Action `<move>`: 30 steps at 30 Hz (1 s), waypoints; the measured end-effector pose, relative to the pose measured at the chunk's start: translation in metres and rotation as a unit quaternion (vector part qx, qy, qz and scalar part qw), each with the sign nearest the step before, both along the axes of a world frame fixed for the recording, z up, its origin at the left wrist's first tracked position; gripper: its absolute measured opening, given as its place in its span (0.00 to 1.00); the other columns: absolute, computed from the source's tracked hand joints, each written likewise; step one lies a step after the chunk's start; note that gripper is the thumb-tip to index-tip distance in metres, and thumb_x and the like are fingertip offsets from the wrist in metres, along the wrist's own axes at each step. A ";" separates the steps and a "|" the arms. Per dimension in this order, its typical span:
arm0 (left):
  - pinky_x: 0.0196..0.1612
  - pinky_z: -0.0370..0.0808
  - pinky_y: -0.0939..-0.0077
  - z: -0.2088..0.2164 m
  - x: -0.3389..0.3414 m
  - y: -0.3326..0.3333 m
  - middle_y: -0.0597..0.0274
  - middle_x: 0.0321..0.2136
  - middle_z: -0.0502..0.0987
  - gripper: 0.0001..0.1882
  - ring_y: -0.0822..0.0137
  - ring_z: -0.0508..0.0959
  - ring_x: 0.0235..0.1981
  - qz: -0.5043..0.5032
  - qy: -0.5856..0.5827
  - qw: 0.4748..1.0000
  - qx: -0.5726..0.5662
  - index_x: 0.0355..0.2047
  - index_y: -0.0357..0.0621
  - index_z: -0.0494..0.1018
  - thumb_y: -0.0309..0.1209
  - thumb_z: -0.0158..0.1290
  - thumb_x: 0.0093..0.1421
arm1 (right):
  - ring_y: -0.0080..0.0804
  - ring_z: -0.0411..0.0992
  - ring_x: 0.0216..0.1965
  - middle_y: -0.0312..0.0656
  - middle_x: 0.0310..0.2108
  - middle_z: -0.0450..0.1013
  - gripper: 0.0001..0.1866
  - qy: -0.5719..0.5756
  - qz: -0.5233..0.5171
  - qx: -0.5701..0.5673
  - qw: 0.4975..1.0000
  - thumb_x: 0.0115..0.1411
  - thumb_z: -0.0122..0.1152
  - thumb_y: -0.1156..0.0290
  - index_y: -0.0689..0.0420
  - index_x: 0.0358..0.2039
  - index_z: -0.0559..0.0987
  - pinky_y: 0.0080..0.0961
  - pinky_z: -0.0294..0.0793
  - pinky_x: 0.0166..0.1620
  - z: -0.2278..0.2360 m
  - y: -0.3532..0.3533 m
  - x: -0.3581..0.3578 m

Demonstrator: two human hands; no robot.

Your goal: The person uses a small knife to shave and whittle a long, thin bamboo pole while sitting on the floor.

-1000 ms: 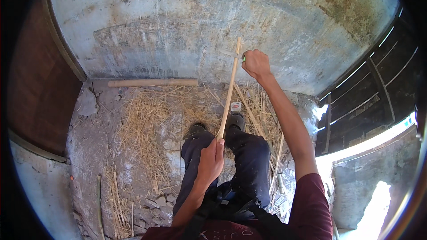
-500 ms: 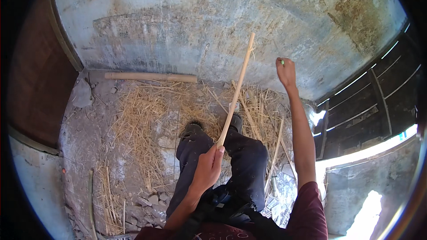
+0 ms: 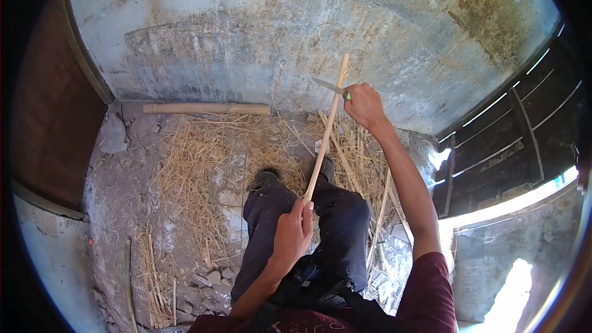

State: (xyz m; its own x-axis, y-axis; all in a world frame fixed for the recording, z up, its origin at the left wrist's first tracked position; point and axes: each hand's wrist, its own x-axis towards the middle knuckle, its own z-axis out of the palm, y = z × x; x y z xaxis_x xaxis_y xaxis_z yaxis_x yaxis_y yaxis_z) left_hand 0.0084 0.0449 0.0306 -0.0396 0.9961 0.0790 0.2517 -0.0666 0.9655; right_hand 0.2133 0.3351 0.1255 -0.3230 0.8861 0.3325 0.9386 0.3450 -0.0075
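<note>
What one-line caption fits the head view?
Left hand grips a bamboo stick while right hand sets a knife against it.

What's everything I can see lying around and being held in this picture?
Bamboo stick: one, pale tan, held upright-slanted in front of the person.
Knife: one, grey blade with green handle, blade against the stick's upper part.
Bamboo pole: one, tan, on the floor along the wall's foot.
Straw and shavings: a scattered heap, yellow, on the floor around the feet.
Thin strips: several, pale, on the floor at right.
Wall: one, grey-blue, stained, ahead.
Slatted panel: one, dark, at right.
Legs: two, dark trousers, centre.
Left hand: grips the stick's lower end.
Right hand: grips the knife.
</note>
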 end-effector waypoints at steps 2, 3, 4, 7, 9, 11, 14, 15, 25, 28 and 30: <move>0.21 0.64 0.53 0.001 0.000 0.000 0.40 0.16 0.70 0.13 0.37 0.77 0.21 -0.002 0.016 1.000 -0.013 0.41 0.34 0.73 0.34 0.50 0.78 | 0.62 0.81 0.38 0.64 0.32 0.80 0.12 -0.003 -0.011 0.003 1.000 0.54 0.59 0.70 0.63 0.33 0.87 0.54 0.82 0.46 -0.004 0.010 0.003; 0.21 0.64 0.53 -0.002 0.000 -0.001 0.40 0.16 0.70 0.13 0.37 0.78 0.21 -0.001 0.014 1.000 -0.011 0.41 0.34 0.73 0.34 0.50 0.77 | 0.62 0.81 0.38 0.64 0.32 0.80 0.12 -0.001 -0.018 0.010 1.000 0.54 0.59 0.70 0.63 0.32 0.86 0.54 0.82 0.46 -0.004 0.016 0.005; 0.21 0.65 0.52 -0.004 0.001 0.000 0.39 0.16 0.70 0.13 0.37 0.78 0.21 0.000 0.011 1.000 -0.007 0.41 0.34 0.73 0.34 0.50 0.77 | 0.61 0.81 0.37 0.63 0.32 0.80 0.11 0.001 -0.025 0.020 0.999 0.54 0.59 0.70 0.63 0.31 0.86 0.53 0.82 0.46 -0.003 0.021 0.007; 0.21 0.65 0.51 -0.005 -0.001 0.001 0.39 0.16 0.71 0.13 0.37 0.79 0.22 0.003 0.000 1.000 -0.011 0.41 0.35 0.74 0.34 0.50 0.77 | 0.63 0.81 0.37 0.63 0.32 0.81 0.12 -0.002 -0.001 0.035 0.999 0.53 0.60 0.70 0.63 0.32 0.86 0.54 0.82 0.46 -0.010 0.030 -0.001; 0.21 0.66 0.51 -0.001 -0.008 0.001 0.40 0.16 0.71 0.13 0.37 0.79 0.22 0.009 -0.001 1.000 -0.027 0.41 0.35 0.74 0.34 0.50 0.77 | 0.64 0.82 0.38 0.63 0.33 0.81 0.13 -0.005 -0.008 0.001 1.000 0.53 0.59 0.70 0.64 0.34 0.87 0.54 0.82 0.47 -0.010 0.036 -0.015; 0.21 0.66 0.52 0.005 -0.012 0.002 0.40 0.16 0.71 0.13 0.37 0.79 0.22 0.009 0.003 0.999 -0.044 0.41 0.35 0.74 0.34 0.50 0.77 | 0.65 0.82 0.40 0.64 0.35 0.82 0.15 0.011 -0.044 -0.015 0.999 0.54 0.59 0.68 0.64 0.36 0.87 0.55 0.82 0.48 -0.009 0.053 -0.014; 0.21 0.65 0.54 -0.006 -0.002 -0.004 0.42 0.16 0.71 0.13 0.41 0.78 0.19 -0.002 0.017 0.999 0.045 0.41 0.34 0.75 0.34 0.49 0.77 | 0.66 0.82 0.45 0.65 0.40 0.82 0.19 0.050 -0.160 -0.011 0.986 0.57 0.58 0.64 0.64 0.39 0.88 0.55 0.81 0.52 -0.001 0.102 0.054; 0.21 0.65 0.52 -0.002 -0.002 -0.005 0.41 0.16 0.72 0.12 0.40 0.79 0.19 -0.012 0.001 0.999 0.034 0.40 0.34 0.74 0.33 0.50 0.77 | 0.66 0.81 0.48 0.65 0.43 0.82 0.20 0.049 -0.208 -0.011 0.977 0.59 0.57 0.62 0.64 0.41 0.88 0.55 0.81 0.54 0.000 0.114 0.096; 0.21 0.62 0.61 0.007 -0.011 -0.009 0.50 0.14 0.66 0.15 0.60 0.71 0.13 -0.055 -0.116 0.992 0.009 0.39 0.34 0.74 0.35 0.49 0.78 | 0.59 0.83 0.37 0.61 0.38 0.83 0.23 -0.049 -0.209 -0.162 0.963 0.59 0.55 0.58 0.66 0.40 0.86 0.49 0.83 0.44 -0.099 0.059 0.327; 0.21 0.63 0.63 -0.008 -0.028 -0.004 0.54 0.16 0.69 0.17 0.60 0.72 0.14 -0.040 -0.120 0.992 -0.028 0.40 0.34 0.74 0.38 0.49 0.79 | 0.40 0.76 0.21 0.46 0.24 0.81 0.18 -0.005 -0.209 -0.420 0.883 0.59 0.59 0.62 0.56 0.44 0.89 0.40 0.78 0.26 -0.192 0.024 0.258; 0.21 0.61 0.69 -0.027 -0.020 0.001 0.64 0.16 0.68 0.17 0.71 0.68 0.13 -0.067 -0.178 0.982 -0.011 0.39 0.36 0.74 0.39 0.49 0.80 | 0.33 0.72 0.16 0.42 0.24 0.81 0.18 -0.041 -0.136 -0.460 0.876 0.60 0.61 0.63 0.50 0.48 0.90 0.33 0.75 0.20 -0.218 -0.026 0.285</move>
